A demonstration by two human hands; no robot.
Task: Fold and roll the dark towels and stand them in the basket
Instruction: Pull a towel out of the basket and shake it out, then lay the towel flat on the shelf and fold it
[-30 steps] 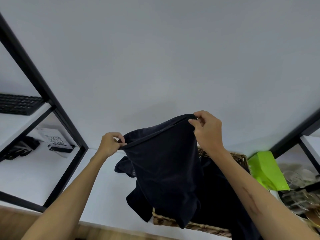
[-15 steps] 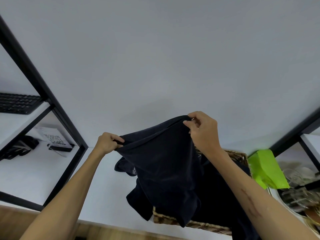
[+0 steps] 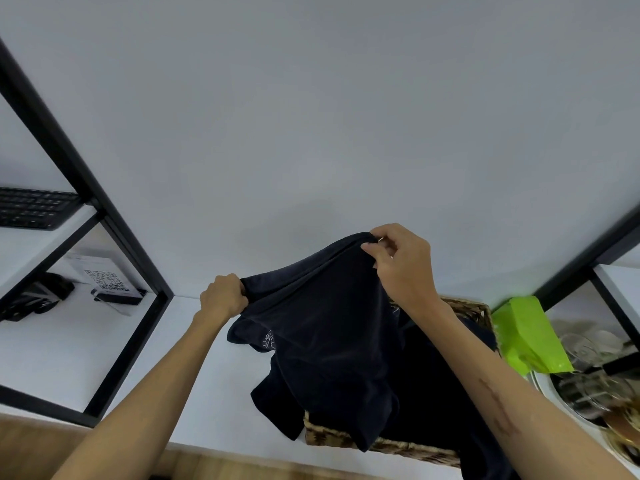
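Since a second ago your left hand [image 3: 223, 299] has dropped lower and bunched its corner, so the top edge of the dark towel [image 3: 325, 337] now slopes down from right to left. Your right hand [image 3: 401, 268] pinches the higher corner between thumb and fingers [image 3: 372, 249]; the left fist is curled round the other. You hold the towel in the air above the wicker basket [image 3: 381, 445] so it hangs free and the edges can be found for folding. More dark cloth spills from the basket onto the white worktop [image 3: 145, 358]. A green bag [image 3: 523, 330] sits just beside the basket.
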